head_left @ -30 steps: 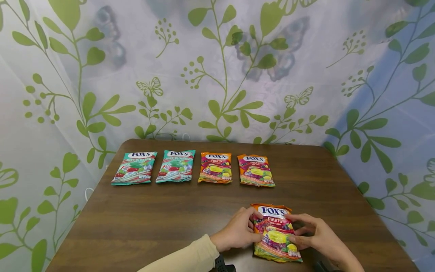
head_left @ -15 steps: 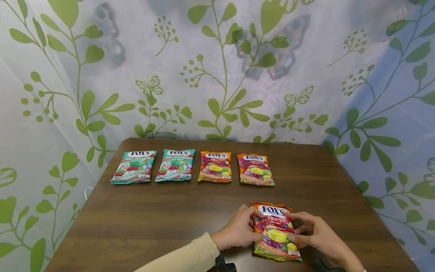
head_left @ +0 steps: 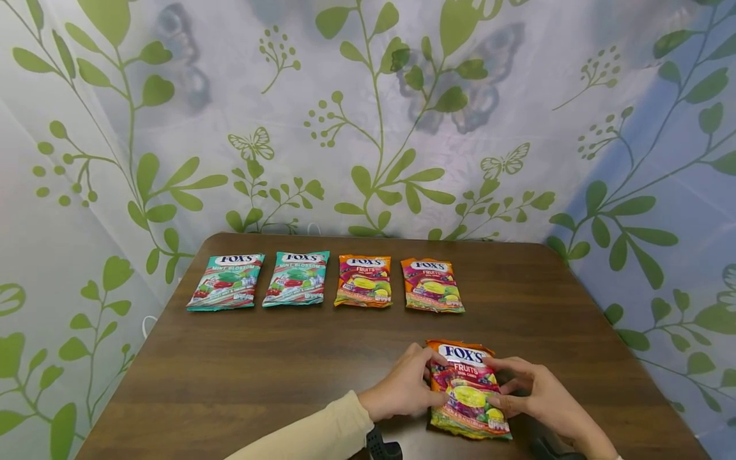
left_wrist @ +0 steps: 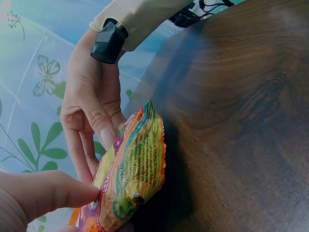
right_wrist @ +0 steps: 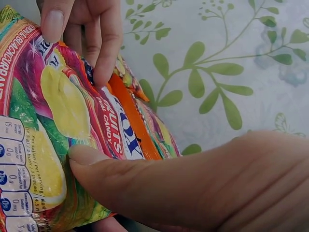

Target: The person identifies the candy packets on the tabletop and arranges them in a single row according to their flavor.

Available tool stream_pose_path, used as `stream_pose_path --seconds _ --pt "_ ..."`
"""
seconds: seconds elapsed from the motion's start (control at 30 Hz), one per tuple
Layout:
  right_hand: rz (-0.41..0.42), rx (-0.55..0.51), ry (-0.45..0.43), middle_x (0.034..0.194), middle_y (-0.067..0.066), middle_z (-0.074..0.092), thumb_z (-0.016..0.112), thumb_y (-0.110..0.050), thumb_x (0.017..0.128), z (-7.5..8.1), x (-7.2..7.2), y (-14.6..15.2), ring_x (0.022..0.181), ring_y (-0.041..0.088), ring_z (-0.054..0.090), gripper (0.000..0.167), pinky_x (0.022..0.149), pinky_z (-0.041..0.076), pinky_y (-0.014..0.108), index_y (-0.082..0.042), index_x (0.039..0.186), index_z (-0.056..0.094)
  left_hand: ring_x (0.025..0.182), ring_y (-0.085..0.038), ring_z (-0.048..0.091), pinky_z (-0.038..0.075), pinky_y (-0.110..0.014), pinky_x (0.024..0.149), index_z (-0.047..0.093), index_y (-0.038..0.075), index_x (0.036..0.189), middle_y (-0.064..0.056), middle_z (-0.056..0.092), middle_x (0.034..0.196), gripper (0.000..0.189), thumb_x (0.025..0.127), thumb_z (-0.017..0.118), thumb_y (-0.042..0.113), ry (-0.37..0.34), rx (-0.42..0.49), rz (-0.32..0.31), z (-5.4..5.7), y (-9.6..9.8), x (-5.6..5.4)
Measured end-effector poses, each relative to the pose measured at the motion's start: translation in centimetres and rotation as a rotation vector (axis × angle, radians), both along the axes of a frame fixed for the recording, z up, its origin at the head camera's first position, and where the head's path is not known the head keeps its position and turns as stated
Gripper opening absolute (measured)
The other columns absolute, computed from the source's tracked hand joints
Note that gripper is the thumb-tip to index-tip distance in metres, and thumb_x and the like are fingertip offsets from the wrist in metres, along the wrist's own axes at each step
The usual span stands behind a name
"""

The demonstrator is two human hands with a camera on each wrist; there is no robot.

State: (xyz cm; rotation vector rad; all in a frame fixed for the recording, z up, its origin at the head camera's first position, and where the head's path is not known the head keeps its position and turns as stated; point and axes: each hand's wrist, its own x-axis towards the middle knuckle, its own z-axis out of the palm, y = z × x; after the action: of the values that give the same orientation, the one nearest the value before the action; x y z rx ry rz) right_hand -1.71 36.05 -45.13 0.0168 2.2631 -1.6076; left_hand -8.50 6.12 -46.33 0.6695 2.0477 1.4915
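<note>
An orange and purple bag of Fox's Fruits candy point(head_left: 464, 397) is at the front right of the table, between both hands. My left hand point(head_left: 400, 388) holds its left side, thumb on the front face. On the opposite side my right hand point(head_left: 533, 397) grips the edge, its thumb pressing the printed front. From the left wrist, the bag point(left_wrist: 140, 159) looks tilted, its lower end facing the camera above a dark shadow. Whether the bag touches the table cannot be told. Fingers behind the bag are mostly hidden.
Along the back of the brown table point(head_left: 259, 364) lies a row: two teal Mint Blossom bags point(head_left: 227, 282) point(head_left: 296, 278) and two orange Fruits bags point(head_left: 363, 281) point(head_left: 432, 285). A leaf-patterned curtain point(head_left: 345, 128) hangs behind.
The head view has shifted very slightly. Both hands keep the same hold on the candy bag, and the row at the back stays in place.
</note>
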Motion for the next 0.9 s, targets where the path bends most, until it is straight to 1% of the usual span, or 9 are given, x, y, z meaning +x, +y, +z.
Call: stream_pose_path --seconds 0.2,0.27,0.37,0.43,0.5,0.63,0.9 --pt "-0.018 0.019 -0.002 0.153 0.039 0.043 0.084 -0.007 0.098 0.3 0.0 0.1 0.1 0.033 0.069 0.072 0.076 0.066 0.047 0.012 0.157 0.047 0.095 -0.01 0.049 0.044 -0.025 0.081 0.07 0.01 0.126 0.0 0.047 0.105 0.044 0.087 0.091 0.009 0.015 -0.008 -0.023 0.2 0.3 -0.3" --pt "-0.017 0.03 0.007 0.153 0.039 0.044 0.084 -0.008 0.098 0.3 0.0 0.2 0.099 0.032 0.069 0.072 0.076 0.066 0.046 0.012 0.157 0.048 0.095 -0.009 0.048 0.044 -0.025 0.081 0.07 0.011 0.126 0.001 0.047 0.106 0.044 0.088 0.091 0.011 0.032 -0.02 -0.03 0.0 0.5 -0.5" --pt "-0.01 0.047 0.028 0.153 0.039 0.044 0.083 -0.008 0.098 0.6 0.0 0.4 0.098 0.031 0.07 0.071 0.075 0.066 0.046 0.012 0.156 0.048 0.094 -0.008 0.047 0.044 -0.025 0.081 0.071 0.01 0.127 0.001 0.047 0.105 0.044 0.088 0.092 0.012 0.053 -0.034 -0.03 0.0 0.8 -0.6" --pt "-0.003 0.061 0.044 0.153 0.039 0.045 0.083 -0.009 0.098 0.8 -0.1 0.5 0.097 0.03 0.071 0.071 0.075 0.066 0.045 0.013 0.156 0.048 0.094 -0.008 0.047 0.044 -0.024 0.08 0.071 0.01 0.127 0.0 0.047 0.105 0.044 0.088 0.092 0.012 0.062 -0.037 -0.026 0.2 1.0 -0.7" --pt "0.001 0.075 0.061 0.153 0.039 0.047 0.083 -0.009 0.099 1.0 -0.1 0.5 0.096 0.028 0.071 0.07 0.075 0.066 0.045 0.013 0.156 0.049 0.094 -0.009 0.047 0.044 -0.024 0.08 0.071 0.008 0.126 -0.001 0.047 0.105 0.044 0.088 0.092 0.01 0.07 -0.03 -0.023 0.6 1.1 -0.7" --pt "0.005 0.103 0.099 0.154 0.039 0.048 0.083 -0.01 0.099 1.5 -0.4 0.7 0.096 0.026 0.072 0.069 0.075 0.066 0.044 0.013 0.155 0.049 0.093 -0.009 0.047 0.044 -0.024 0.079 0.07 0.006 0.128 -0.002 0.047 0.105 0.045 0.088 0.091 0.009 0.1 -0.028 -0.032 0.9 1.4 -1.2" --pt "-0.018 0.144 0.128 0.154 0.038 0.048 0.084 -0.011 0.098 2.3 -1.1 1.1 0.095 0.023 0.073 0.07 0.074 0.066 0.042 0.014 0.154 0.05 0.092 -0.006 0.045 0.045 -0.022 0.079 0.069 0.005 0.129 -0.001 0.047 0.106 0.046 0.089 0.091 0.011 0.186 -0.065 -0.043 1.1 2.5 -2.3"
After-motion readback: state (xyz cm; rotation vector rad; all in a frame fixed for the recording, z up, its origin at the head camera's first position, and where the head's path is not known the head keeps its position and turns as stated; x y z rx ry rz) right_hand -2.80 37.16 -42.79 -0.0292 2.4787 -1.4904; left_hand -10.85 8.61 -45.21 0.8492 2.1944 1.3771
